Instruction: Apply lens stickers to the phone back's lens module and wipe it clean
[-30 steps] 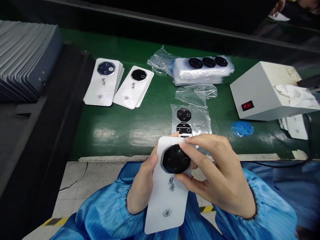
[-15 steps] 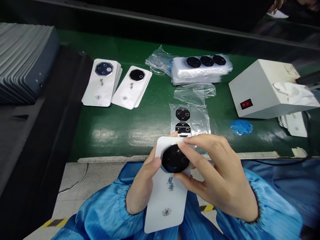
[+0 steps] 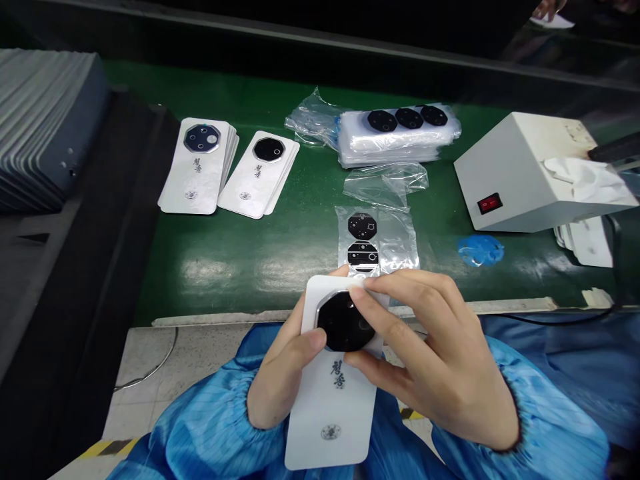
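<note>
— Hands first: what does each one have?

— Left hand [image 3: 280, 373] grips the white phone back cover [image 3: 333, 400] by its left edge, fingers curled behind it and thumb on the front beside the black octagonal camera lens [image 3: 346, 321]. Right hand [image 3: 430, 360] closes narrowly on that lens, forefinger across its top, thumb under its lower right rim.

— Where is the cover?

— Held off the belt, near edge of the scene, above the blue sleeves [image 3: 210, 433] (tilted a little, lens end far).

— And around it?

— Just beyond the fingertips lies a clear film strip [image 3: 395, 240] carrying two black lens pieces on the green conveyor belt [image 3: 240, 260]. Far left sit two stacks of white covers [image 3: 200, 170]; far centre, a stack of bagged lens strips [image 3: 395, 137]. Right, a white box with a red switch [image 3: 520, 177], and near it a blue film scrap [image 3: 480, 250].
</note>
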A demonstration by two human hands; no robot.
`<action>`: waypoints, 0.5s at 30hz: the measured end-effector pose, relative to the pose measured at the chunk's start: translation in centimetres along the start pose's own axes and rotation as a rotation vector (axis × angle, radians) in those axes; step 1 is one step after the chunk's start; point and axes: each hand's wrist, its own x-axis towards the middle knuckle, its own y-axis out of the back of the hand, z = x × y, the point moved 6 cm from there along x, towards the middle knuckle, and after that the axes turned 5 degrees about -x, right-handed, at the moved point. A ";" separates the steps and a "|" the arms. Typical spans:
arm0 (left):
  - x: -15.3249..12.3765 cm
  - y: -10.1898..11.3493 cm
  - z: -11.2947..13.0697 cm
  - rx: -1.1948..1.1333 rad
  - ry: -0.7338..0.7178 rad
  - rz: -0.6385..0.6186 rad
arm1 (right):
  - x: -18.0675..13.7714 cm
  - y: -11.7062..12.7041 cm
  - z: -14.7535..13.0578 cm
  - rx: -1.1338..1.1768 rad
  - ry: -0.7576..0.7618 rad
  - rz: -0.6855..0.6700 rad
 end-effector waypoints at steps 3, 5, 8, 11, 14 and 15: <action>-0.2 -0.1 0.1 0.028 0.012 -0.017 | 0.1 0.1 0.0 0.025 0.001 0.000; -0.2 -0.1 0.1 0.042 0.010 -0.032 | 0.0 0.2 0.0 0.034 0.001 -0.003; -0.3 -0.1 0.2 0.051 0.005 -0.041 | -0.1 0.3 0.1 0.044 -0.005 -0.004; -0.3 -0.1 0.1 0.054 -0.003 -0.063 | -0.2 0.5 0.1 0.056 -0.008 0.006; -0.3 -0.2 0.2 0.061 -0.030 -0.095 | -0.3 0.6 0.1 0.064 -0.011 0.010; -0.3 -0.2 0.2 0.063 -0.036 -0.100 | -0.3 0.6 0.1 0.068 -0.013 0.011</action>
